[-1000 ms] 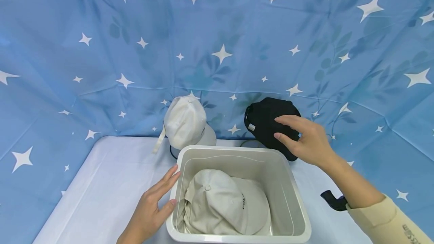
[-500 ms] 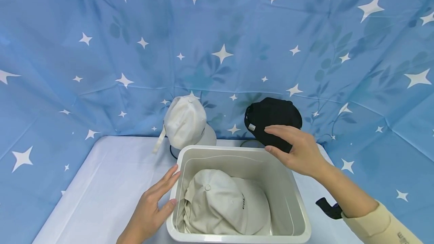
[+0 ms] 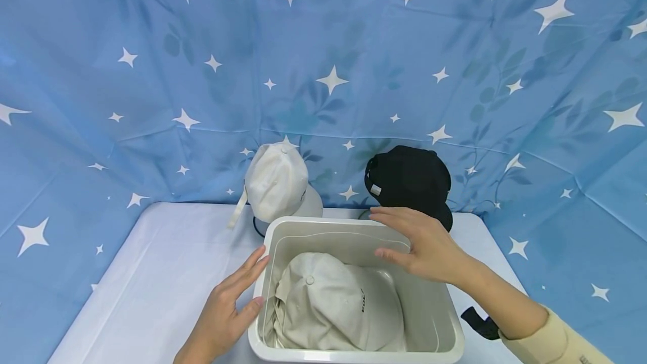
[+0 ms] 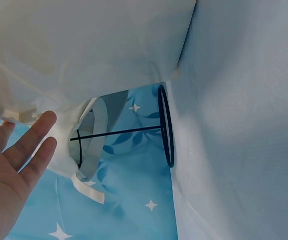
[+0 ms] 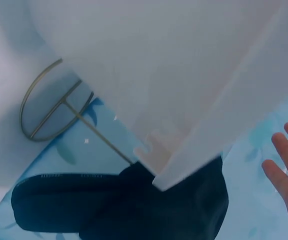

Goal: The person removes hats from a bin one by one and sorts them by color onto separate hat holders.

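Observation:
A beige cap [image 3: 328, 302] with dark lettering lies crown up inside the off-white plastic bin [image 3: 450, 302]. My left hand [image 3: 222, 302] touches the bin's left rim with extended fingers. Over the bin's back right corner hovers my right hand [image 3: 424, 246], thumb and fingers apart, holding nothing. Behind that hand a black cap [image 3: 409, 178] sits on a wire stand, whose round base [image 5: 23, 110] shows in the right wrist view. A white cap [image 3: 277, 181] hangs on a black wire stand [image 4: 166, 127] behind the bin's back left corner, its strap dangling.
The bin stands on a white-covered table [image 3: 151, 274]. A blue curtain [image 3: 323, 32] with white stars hangs right behind the two stands. A black band [image 3: 480, 324] shows by my right wrist.
My right hand has moved left and toward me, from in front of the black cap to over the bin's back right corner. The left hand and the caps have stayed put.

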`<control>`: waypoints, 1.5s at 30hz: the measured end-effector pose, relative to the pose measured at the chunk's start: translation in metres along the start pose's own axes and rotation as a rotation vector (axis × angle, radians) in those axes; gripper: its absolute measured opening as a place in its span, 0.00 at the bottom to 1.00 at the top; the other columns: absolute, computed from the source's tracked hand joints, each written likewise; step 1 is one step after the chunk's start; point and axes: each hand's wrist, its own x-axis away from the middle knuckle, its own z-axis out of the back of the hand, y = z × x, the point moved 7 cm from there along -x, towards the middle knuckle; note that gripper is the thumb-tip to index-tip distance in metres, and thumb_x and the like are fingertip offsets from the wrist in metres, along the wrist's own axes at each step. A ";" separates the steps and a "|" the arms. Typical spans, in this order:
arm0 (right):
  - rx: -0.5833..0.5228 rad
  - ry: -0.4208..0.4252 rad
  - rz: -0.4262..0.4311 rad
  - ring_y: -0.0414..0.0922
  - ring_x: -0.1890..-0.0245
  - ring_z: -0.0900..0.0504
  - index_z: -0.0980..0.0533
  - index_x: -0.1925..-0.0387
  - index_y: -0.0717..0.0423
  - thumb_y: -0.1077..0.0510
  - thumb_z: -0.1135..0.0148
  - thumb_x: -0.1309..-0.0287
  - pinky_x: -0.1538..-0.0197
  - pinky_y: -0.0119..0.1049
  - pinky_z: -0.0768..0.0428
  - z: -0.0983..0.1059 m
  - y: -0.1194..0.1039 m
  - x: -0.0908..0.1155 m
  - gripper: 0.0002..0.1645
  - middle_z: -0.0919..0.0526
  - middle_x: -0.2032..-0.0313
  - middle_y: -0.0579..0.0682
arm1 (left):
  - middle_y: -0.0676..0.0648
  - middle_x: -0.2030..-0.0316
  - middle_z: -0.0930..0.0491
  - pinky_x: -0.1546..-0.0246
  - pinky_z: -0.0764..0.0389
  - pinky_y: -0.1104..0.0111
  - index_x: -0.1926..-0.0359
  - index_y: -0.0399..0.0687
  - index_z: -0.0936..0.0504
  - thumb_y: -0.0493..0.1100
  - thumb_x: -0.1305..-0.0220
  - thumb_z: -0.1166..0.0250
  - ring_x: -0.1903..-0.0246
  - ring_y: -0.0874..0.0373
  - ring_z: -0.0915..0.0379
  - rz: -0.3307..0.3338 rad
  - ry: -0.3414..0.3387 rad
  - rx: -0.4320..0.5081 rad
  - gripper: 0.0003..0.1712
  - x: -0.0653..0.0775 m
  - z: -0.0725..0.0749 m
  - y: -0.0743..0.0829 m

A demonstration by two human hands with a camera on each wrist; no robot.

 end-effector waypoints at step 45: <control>-0.172 -0.242 0.013 0.49 0.30 0.27 0.27 0.28 0.50 0.30 0.29 0.40 0.36 0.56 0.22 -0.083 -0.035 0.015 0.47 0.29 0.26 0.48 | 0.42 0.24 0.33 0.30 0.38 0.78 0.26 0.42 0.26 0.31 0.38 0.35 0.29 0.54 0.31 -0.001 0.009 0.009 0.37 0.000 0.000 0.000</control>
